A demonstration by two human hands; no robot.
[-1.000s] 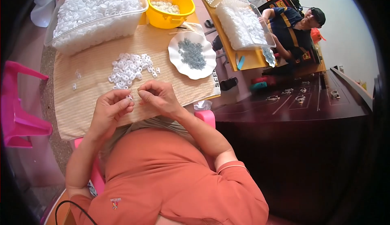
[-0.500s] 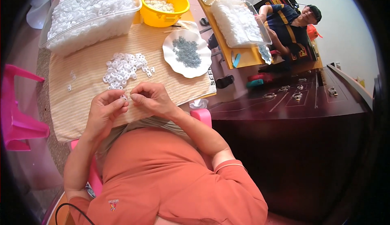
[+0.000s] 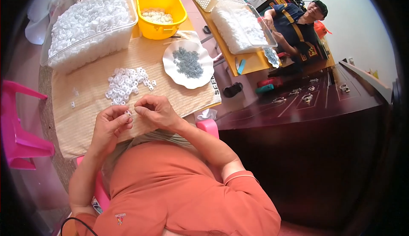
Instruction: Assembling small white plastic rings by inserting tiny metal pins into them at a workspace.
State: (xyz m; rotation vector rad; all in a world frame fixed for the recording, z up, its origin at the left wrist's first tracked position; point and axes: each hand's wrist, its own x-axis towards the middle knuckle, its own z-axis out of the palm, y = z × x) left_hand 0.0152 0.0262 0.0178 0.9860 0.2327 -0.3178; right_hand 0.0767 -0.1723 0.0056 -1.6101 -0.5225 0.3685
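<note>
Between the thumb and fingers of my left hand (image 3: 110,124) is a small white plastic piece (image 3: 128,113) with holes in it. My right hand (image 3: 158,111) is closed in a pinch just beside it; anything in its fingertips is too small to make out. Right beyond my hands, a loose pile of similar white plastic pieces (image 3: 122,85) lies on the striped cloth (image 3: 85,127). To the pile's right stands a white scalloped plate (image 3: 169,71) holding a heap of small grey, clear-looking parts (image 3: 188,62).
A big clear bin (image 3: 91,38) full of white pieces stands far left, beside a yellow tub (image 3: 158,32) with pale pieces. At left is a pink stool (image 3: 25,129). Across a gap, a co-worker (image 3: 294,27) sits by another table with a filled clear bin (image 3: 243,25).
The view has shifted slightly, so the table sits a little lower and further left. My hands have drawn slightly apart, the white piece staying in the left one.
</note>
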